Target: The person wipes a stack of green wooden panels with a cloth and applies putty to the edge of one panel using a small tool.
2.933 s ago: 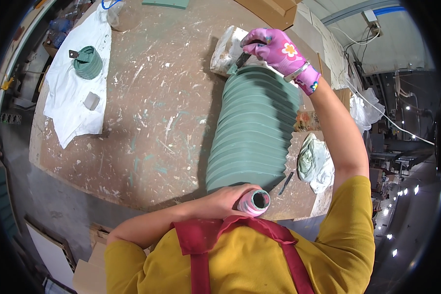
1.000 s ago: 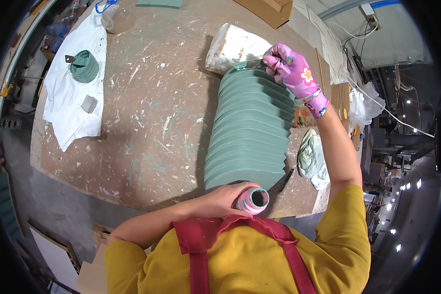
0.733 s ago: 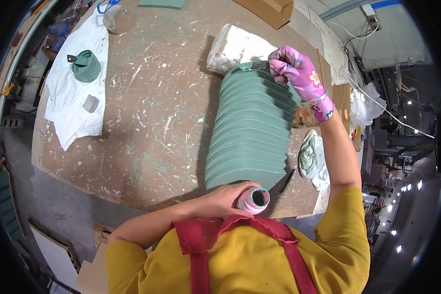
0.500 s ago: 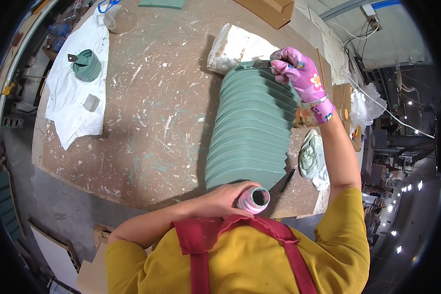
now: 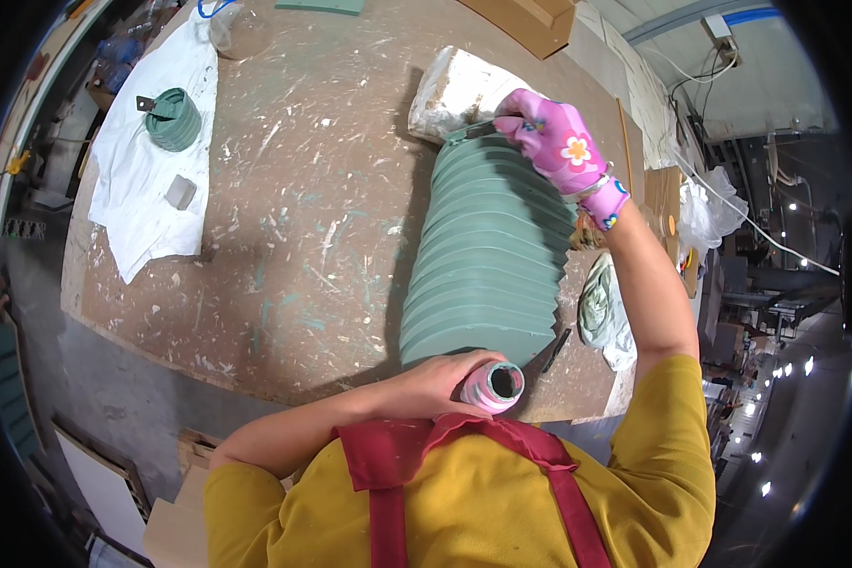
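A green ribbed panel with curved, overlapping ridges lies lengthwise before me on the worktable. My right hand, in a pink flowered glove, is closed at its far end. The fingers pinch a thin flat tool smeared green, held against the panel's far edge; its exact kind is mostly hidden. Bare, my left hand wraps round a small pink container with a round dark opening, at the panel's near end. Right behind the panel sits a white plastic-wrapped block.
On a white cloth at the left stand a green-smeared pot and a small grey block. A black stick-like tool and a stained rag lie right of the panel. A brown cardboard box stands at the back.
My right hand has moved left along the panel's far edge with the thin tool. My left hand stays on the pink container.
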Motion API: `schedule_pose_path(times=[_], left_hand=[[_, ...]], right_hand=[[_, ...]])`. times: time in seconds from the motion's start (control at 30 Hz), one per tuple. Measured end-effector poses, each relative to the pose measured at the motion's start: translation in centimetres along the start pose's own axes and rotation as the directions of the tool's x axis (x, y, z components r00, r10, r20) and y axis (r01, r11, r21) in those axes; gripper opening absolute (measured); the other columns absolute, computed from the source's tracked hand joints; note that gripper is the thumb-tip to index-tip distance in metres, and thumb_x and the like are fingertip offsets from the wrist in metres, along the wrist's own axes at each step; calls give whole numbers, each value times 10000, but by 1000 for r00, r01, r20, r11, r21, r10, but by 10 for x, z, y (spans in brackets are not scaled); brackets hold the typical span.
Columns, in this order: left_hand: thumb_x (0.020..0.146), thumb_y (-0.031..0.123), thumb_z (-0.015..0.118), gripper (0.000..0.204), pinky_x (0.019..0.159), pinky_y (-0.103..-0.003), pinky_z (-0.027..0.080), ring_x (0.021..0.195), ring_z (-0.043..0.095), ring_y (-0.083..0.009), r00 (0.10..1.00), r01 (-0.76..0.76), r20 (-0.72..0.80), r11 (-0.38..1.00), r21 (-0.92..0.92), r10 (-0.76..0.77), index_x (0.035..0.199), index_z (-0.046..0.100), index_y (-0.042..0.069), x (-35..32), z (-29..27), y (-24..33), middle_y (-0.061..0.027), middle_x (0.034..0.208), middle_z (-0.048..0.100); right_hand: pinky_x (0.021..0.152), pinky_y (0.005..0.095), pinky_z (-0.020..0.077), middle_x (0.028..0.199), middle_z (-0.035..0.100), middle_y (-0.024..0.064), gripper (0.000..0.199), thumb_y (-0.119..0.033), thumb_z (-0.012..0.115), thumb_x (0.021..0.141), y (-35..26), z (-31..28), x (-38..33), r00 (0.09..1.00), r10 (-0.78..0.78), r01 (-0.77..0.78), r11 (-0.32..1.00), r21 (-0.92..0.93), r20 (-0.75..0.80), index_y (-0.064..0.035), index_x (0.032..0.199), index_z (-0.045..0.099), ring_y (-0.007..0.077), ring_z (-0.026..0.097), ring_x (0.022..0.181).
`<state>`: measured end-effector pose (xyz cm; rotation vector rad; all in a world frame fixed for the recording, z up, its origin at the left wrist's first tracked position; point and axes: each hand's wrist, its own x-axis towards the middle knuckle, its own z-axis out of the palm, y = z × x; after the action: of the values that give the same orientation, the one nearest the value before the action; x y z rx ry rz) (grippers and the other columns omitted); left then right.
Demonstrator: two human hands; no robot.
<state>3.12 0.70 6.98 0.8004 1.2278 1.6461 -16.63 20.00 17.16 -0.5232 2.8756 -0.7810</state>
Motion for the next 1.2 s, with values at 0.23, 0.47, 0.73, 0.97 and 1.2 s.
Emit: schedule_pose_path(times=[0.23,0.47,0.73,0.97,1.2], left_hand=[[747,302,761,711,1006,-350,392,1185,514,-254,1000,4,-17,1000,20,-4,1325,404,88,0,3,-6,-115,1264,529],[747,306,762,714,1003,-350,394,1182,517,-255,1000,-1,-21,999,43,2,1324,402,92,2,3,-7,-115,1261,531],[753,308,760,695,993,-348,398,1166,522,-251,1000,-3,8,1000,-18,3,1314,416,85,1,-1,0,-112,1254,531],[754,305,762,699,995,-347,398,1168,522,-251,1000,-21,9,1000,-14,21,1317,412,85,1,-2,1,-113,1255,531],[757,299,759,693,1003,-346,393,1171,520,-248,1000,-6,-4,1000,7,6,1317,410,87,0,0,-1,-112,1256,530]], right_hand=[[600,220,457,725,581,-13,184,-202,599,909,-8,-5,-10,955,290,-291,870,399,64,-19,929,615,60,531,640],[580,210,434,751,616,-15,216,-218,631,890,-8,-6,5,967,236,-253,914,318,92,-33,985,689,52,532,645],[566,224,437,692,597,-4,200,-195,630,871,-8,-11,28,958,197,-246,938,244,207,-10,921,687,61,520,620],[681,340,495,786,664,128,203,-172,632,850,-4,-4,29,991,-19,14,999,40,130,2,945,674,243,634,705],[717,352,508,892,685,150,193,-134,629,817,-9,-2,29,993,-45,61,987,-149,109,-13,959,678,265,668,797]])
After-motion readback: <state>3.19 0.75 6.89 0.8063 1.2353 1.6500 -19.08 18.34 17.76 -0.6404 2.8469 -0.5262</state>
